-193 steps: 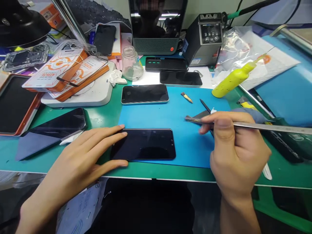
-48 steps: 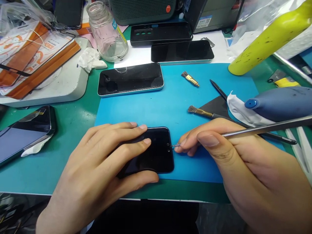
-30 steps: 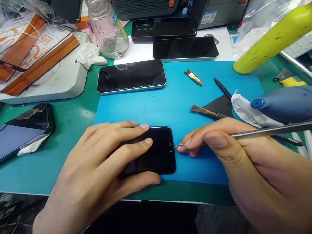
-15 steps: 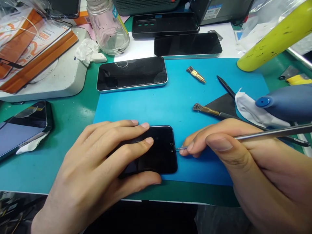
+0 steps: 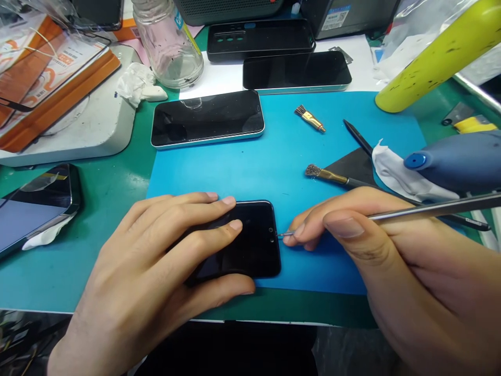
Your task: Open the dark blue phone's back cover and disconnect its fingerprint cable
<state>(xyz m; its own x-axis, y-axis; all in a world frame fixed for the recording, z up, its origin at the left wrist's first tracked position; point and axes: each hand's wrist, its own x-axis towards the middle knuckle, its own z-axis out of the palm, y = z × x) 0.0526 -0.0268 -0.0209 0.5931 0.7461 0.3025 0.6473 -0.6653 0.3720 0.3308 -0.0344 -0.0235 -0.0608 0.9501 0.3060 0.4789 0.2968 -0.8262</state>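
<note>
Black glossy smartphone (image 5: 250, 245) lay lengthwise left-to-right at the blue mat's (image 5: 250, 167) near edge, pinned under the left hand (image 5: 156, 271), while the right hand's (image 5: 391, 261) grip, pinched on thin metal tweezers (image 5: 430, 208), touched its right end.

Both hands are bare: the left hand (image 5: 156, 271) and right hand (image 5: 395, 266) wear no gloves, rings or watch, with short, trimmed nails and uncovered wrists.

left hand (image 5: 156, 266) flat on phone (image 5: 250, 245) | right hand (image 5: 391, 271) pinching tweezers (image 5: 430, 209) at phone's edge
</note>
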